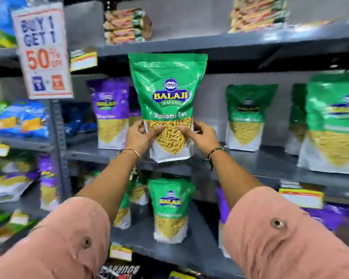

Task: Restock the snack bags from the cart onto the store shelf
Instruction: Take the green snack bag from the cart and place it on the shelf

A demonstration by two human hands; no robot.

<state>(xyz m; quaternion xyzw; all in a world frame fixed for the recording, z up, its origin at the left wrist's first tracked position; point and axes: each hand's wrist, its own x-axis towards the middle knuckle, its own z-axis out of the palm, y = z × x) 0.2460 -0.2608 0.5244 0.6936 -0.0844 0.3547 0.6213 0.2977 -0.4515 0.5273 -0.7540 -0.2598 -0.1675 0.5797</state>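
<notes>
A green Balaji Ratlami Sev snack bag point(167, 93) stands upright in front of the middle grey shelf point(260, 160), its bottom edge just above the shelf's front lip. My left hand point(141, 137) grips its lower left side and my right hand point(199, 135) grips its lower right side, thumbs on the front. Both arms reach forward in rolled pink sleeves. The cart is out of view.
A purple bag point(111, 111) stands to the left on the same shelf, green bags point(246, 115) point(332, 121) to the right. A green bag point(170, 210) stands on the shelf below. A "Buy 1 Get 1" sign point(42, 51) hangs at upper left. Noodle packs point(127, 27) lie on the top shelf.
</notes>
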